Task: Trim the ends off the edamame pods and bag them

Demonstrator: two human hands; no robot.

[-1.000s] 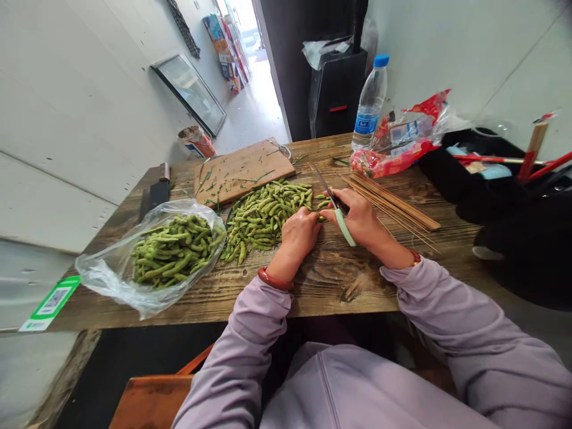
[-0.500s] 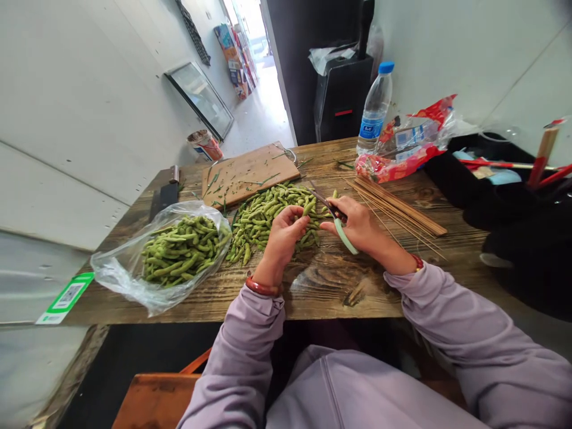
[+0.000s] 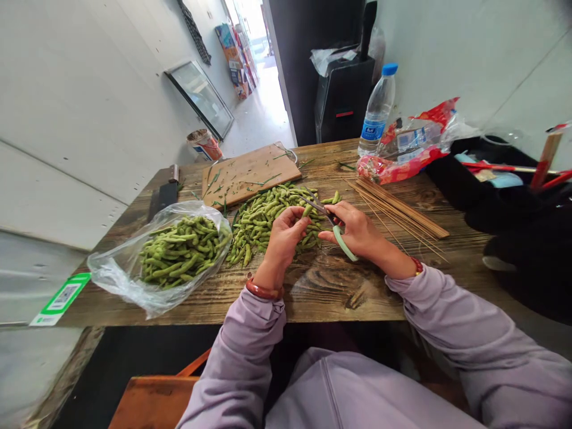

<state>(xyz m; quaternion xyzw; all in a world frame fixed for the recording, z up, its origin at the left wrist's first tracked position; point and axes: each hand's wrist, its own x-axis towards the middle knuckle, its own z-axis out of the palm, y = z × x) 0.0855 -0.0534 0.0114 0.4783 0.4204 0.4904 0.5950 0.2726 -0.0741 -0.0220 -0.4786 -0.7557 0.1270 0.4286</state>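
Between the thumb and fingers of my left hand (image 3: 286, 235) is a green edamame pod (image 3: 307, 210). My right hand (image 3: 355, 229) grips a pair of scissors (image 3: 343, 243) with pale green handles, its blades pointing left at the pod's upper end. Under and beyond both hands spreads a loose pile of edamame pods (image 3: 263, 217) on the wooden table (image 3: 330, 292). To the left of my left hand lies a clear plastic bag (image 3: 120, 280), its mouth open, with many more pods (image 3: 183, 250) inside.
Behind the pile lies a wooden cutting board (image 3: 250, 173) with green scraps; a cleaver (image 3: 164, 196) is left of it. Bamboo skewers (image 3: 402, 208) lie at right. A water bottle (image 3: 378, 113), a red plastic wrapper (image 3: 402, 170) and a black container (image 3: 465, 185) stand behind them.
The scissors have moved slightly left, and their blades now meet the pod's upper end. My left hand keeps its hold on the pod, nearly in place.
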